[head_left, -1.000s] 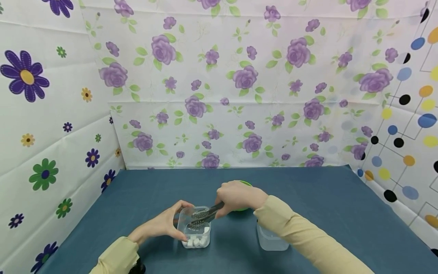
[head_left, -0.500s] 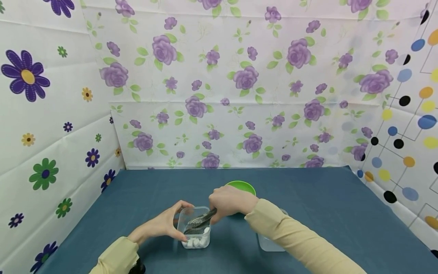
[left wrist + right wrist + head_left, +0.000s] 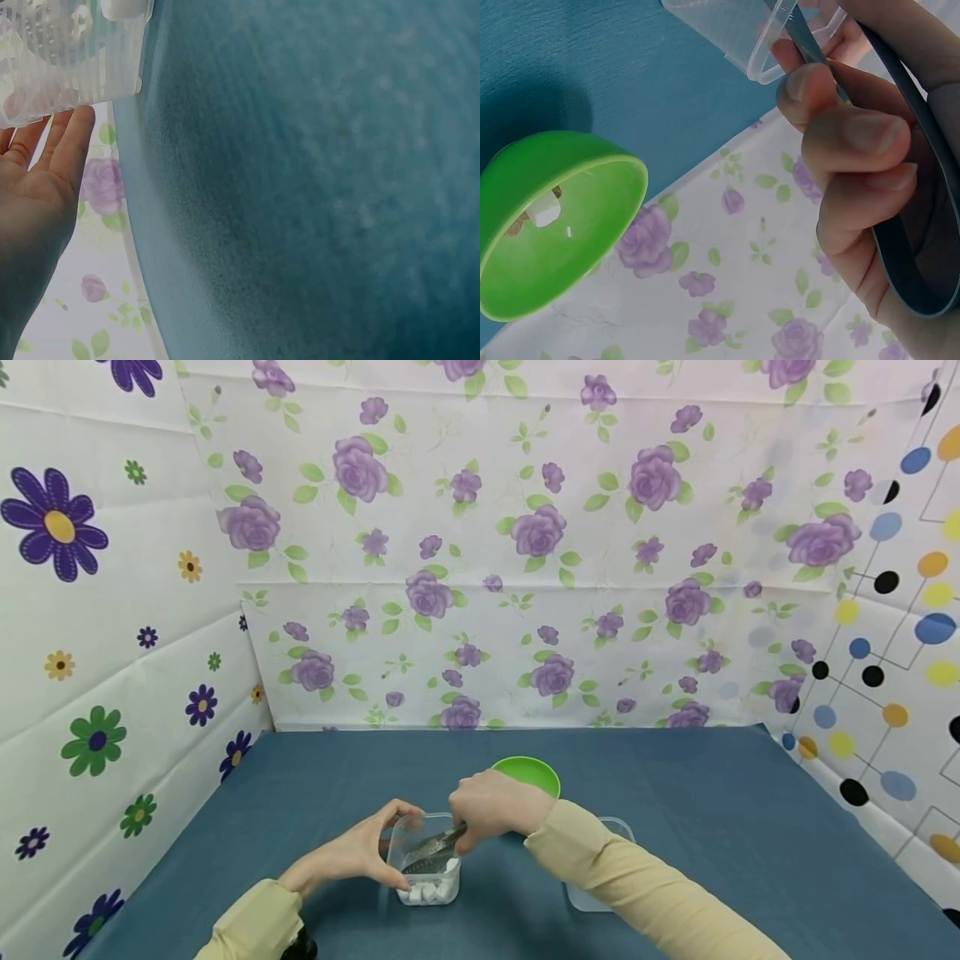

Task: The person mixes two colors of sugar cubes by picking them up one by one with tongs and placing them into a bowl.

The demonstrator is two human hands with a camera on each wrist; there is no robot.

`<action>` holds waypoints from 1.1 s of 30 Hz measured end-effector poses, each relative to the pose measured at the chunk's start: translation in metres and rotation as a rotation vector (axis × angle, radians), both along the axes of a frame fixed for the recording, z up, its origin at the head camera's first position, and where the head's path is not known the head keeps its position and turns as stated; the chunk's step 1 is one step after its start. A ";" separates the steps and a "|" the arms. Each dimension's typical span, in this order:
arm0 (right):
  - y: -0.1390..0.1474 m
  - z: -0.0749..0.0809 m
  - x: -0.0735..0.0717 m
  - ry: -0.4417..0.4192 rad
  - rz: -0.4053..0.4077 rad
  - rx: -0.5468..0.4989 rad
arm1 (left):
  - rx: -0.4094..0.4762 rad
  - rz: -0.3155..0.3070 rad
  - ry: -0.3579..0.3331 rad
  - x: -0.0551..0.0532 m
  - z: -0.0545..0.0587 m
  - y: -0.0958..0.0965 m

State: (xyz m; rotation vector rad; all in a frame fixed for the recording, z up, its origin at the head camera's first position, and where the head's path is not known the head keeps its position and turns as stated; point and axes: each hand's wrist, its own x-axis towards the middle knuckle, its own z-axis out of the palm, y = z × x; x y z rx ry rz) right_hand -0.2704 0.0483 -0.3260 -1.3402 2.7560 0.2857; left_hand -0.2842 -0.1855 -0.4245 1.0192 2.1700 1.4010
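Two tubs (image 3: 428, 879), one bowl (image 3: 592, 217), one tongs (image 3: 437, 843)

The blue table (image 3: 337, 770) carries a green bowl (image 3: 536, 774) — and two clear containers (image 3: 431, 878).

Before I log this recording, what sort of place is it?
Probably a makeshift tabletop filming booth: a rose-printed sheet hangs behind, a dotted sheet walls the right side, and both border a plain blue table.

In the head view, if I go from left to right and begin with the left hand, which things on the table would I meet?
Left hand → clear container with white pieces → green bowl → second clear container.
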 end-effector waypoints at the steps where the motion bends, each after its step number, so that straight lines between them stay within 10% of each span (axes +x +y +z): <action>1: -0.001 -0.001 0.000 0.001 0.001 0.000 | 0.000 -0.002 0.001 0.000 0.000 0.000; 33: 0.001 0.004 0.000 0.021 0.015 0.000 | -0.009 0.006 0.011 0.000 0.001 0.000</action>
